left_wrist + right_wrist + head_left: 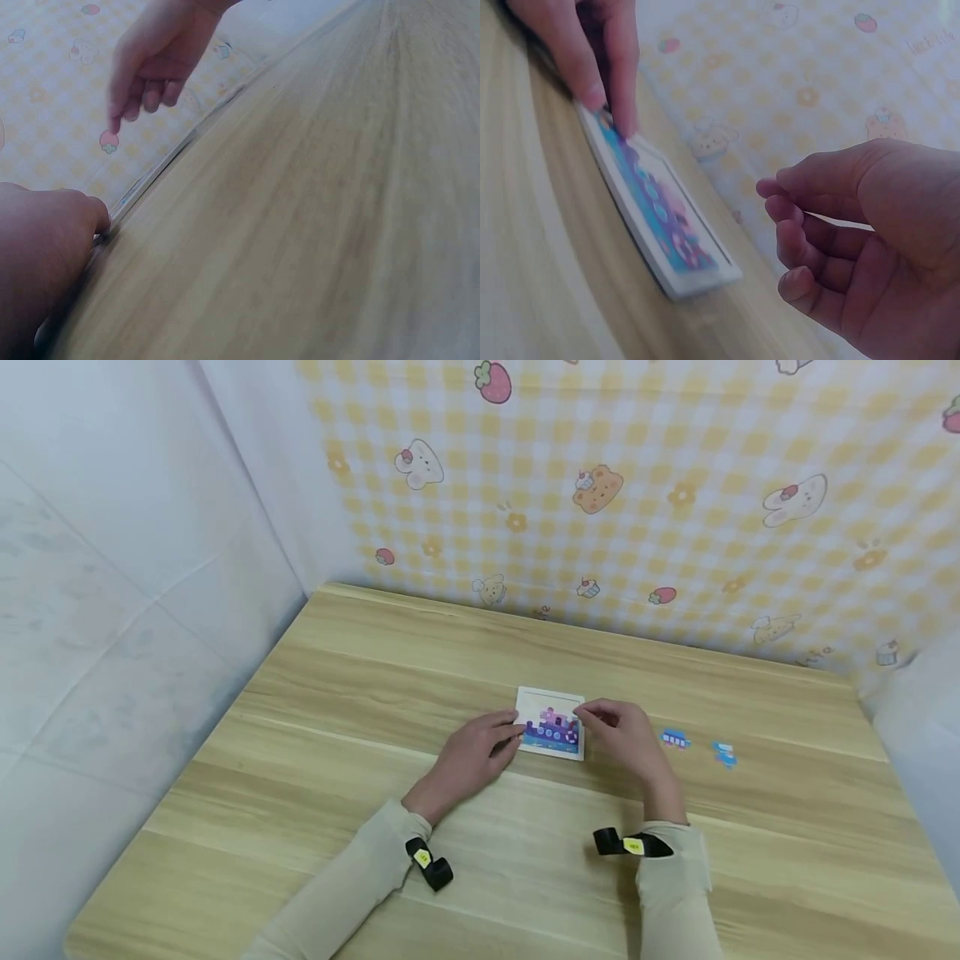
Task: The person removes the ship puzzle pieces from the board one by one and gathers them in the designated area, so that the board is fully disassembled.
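A small jigsaw puzzle (552, 742) in a white frame lies on the table, its lower part showing a purple and pink ship. My left hand (474, 757) rests at the frame's left edge, fingertips touching the puzzle. Over the right edge hovers my right hand (855, 240), thumb and index fingertips close together and the other fingers loosely bent. No piece shows between them in the right wrist view. To the right lie loose puzzle pieces: a blue and purple piece (676, 739) and blue pieces (725, 755).
The wood-grain table (300, 693) meets a yellow checked cloth (637, 552) with cartoon prints at its back edge. White sheeting (112, 610) hangs on the left. Black wrist straps (429, 863) circle both sleeves.
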Action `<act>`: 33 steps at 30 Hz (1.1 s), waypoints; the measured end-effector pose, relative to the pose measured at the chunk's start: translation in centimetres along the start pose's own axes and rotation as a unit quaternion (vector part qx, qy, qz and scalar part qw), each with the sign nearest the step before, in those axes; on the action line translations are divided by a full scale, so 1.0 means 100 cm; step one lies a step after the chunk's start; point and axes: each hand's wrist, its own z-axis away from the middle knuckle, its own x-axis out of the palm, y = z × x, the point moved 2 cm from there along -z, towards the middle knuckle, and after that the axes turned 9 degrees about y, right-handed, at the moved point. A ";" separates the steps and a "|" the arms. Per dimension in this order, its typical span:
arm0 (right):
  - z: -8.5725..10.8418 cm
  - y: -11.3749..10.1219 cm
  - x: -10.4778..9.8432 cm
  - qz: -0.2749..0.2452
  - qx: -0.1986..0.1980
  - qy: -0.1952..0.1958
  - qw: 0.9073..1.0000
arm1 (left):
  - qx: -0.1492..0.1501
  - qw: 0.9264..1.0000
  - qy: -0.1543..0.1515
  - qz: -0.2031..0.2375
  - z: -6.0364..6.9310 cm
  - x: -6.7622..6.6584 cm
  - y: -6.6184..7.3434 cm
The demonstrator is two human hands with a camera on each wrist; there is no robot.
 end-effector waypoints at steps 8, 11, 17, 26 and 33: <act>-0.015 -0.007 0.028 -0.021 0.034 -0.003 0.999 | -0.004 1.000 -0.008 -0.003 0.002 0.001 -0.001; -0.015 -0.005 0.036 -0.022 0.062 -0.001 0.998 | 0.000 1.000 -0.012 -0.001 0.002 0.003 -0.002; -0.013 -0.003 0.045 0.010 0.069 -0.009 0.998 | 0.006 1.000 -0.019 -0.006 0.001 0.005 -0.003; -0.020 -0.007 0.048 0.045 0.037 -0.019 0.998 | -0.003 1.000 -0.010 0.003 -0.001 0.002 -0.006; -0.025 -0.009 0.051 0.015 0.061 -0.044 0.997 | 0.001 1.000 0.000 0.003 -0.005 0.002 -0.008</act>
